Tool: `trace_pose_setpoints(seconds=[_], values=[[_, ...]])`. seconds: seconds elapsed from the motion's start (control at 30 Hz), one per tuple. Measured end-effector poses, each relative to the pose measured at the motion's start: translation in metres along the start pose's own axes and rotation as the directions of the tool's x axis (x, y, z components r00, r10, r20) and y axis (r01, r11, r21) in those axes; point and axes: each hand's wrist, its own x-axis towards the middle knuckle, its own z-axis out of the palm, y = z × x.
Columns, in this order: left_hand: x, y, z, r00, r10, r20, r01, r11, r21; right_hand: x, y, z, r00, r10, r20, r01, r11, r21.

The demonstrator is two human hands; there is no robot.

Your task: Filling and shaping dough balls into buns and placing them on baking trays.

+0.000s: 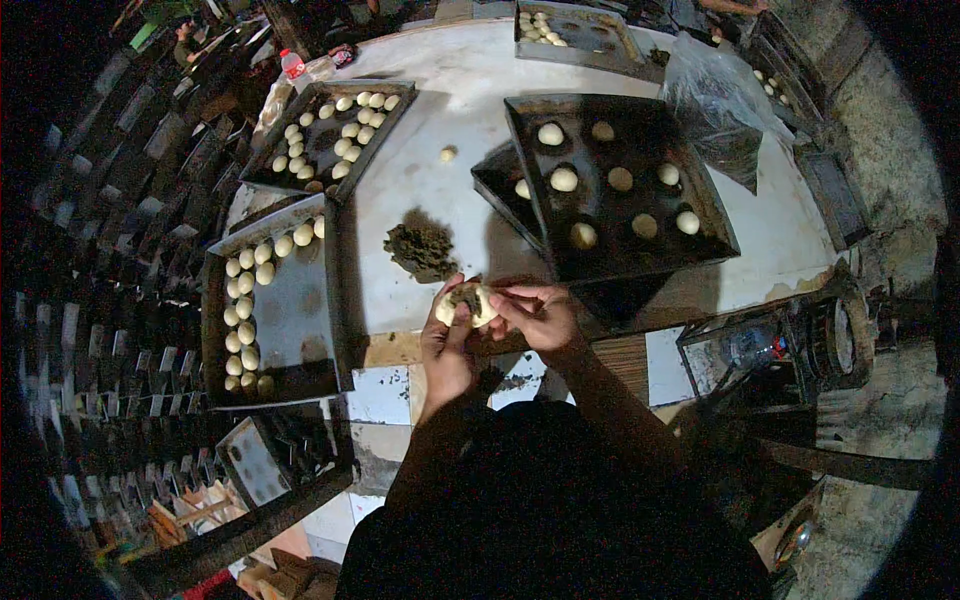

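Both my hands hold one piece of pale dough (449, 311) over the table's near edge, with dark filling showing in its middle. My left hand (447, 352) cups the dough from the left, its thumb pressed onto the filling. On the other side, my right hand (541, 316) pinches the dough's rim between thumb and fingers. Just beyond the hands lies a crumbly dark brown-green heap of filling (420, 248) on the white tabletop (400, 185). A single small dough ball (447, 154) sits farther back.
Dough balls line a dark tray (342, 330) at left and another tray (262, 180) behind it. To the right, a black tray (610, 262) with spaced balls rests on another tray. A far tray (575, 52), a plastic bag (715, 95) and a bottle (292, 64) stand farther back.
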Motion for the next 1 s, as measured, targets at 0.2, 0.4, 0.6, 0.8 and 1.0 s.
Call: trace_pose_setpoints(seconds=[0.2, 0.4, 0.6, 0.8, 1.0], values=[[-0.047, -0.044, 0.031, 0.925, 0.344, 0.163, -0.338, 0.547, 0.766, -0.050, -0.071, -0.009, 0.950, -0.294, 0.103, 0.305, 0.805, -0.509], [-0.075, 0.019, 0.064, 0.957, 0.277, 0.085, -0.281, 0.959, 0.039, -0.064, -0.098, -0.019, 0.732, -0.658, 0.176, 0.662, 0.627, -0.410], [-0.079, 0.039, 0.028, 0.779, 0.593, 0.206, -0.608, 0.633, 0.479, -0.056, -0.117, -0.006, 0.959, -0.069, 0.273, 0.065, 0.998, 0.023], [-0.081, 0.075, -0.020, 0.552, 0.758, 0.348, -0.483, -0.050, 0.874, -0.047, -0.125, 0.066, 0.796, -0.440, 0.416, 0.561, 0.795, -0.232], [-0.059, 0.109, -0.062, 0.790, 0.613, -0.016, -0.511, 0.672, 0.536, -0.017, -0.110, 0.134, 0.748, -0.466, 0.473, 0.616, 0.752, -0.234]])
